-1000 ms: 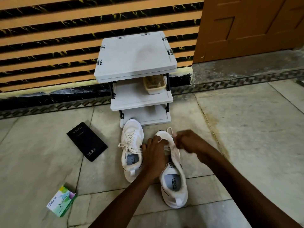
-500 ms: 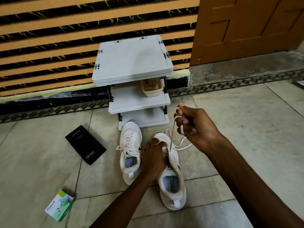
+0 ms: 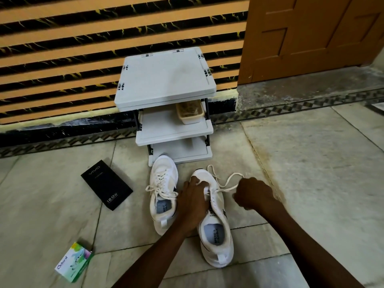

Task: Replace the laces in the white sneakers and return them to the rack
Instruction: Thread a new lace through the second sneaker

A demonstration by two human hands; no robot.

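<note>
The left hand (image 3: 193, 198), grip curled over the sneaker (image 3: 218, 229), should pin it down while the right hand (image 3: 254, 193), grip pinching the lace (image 3: 225, 186), pulls gently and straight

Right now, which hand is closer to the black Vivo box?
Left. The left hand holds the partly laced sneaker, on the side facing the black Vivo box. The right hand is beyond that sneaker, pinching its lace.

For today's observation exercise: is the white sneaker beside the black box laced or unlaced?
Laced: a white lace criss-crosses the front of the white sneaker, its ends trailing loose.
</note>
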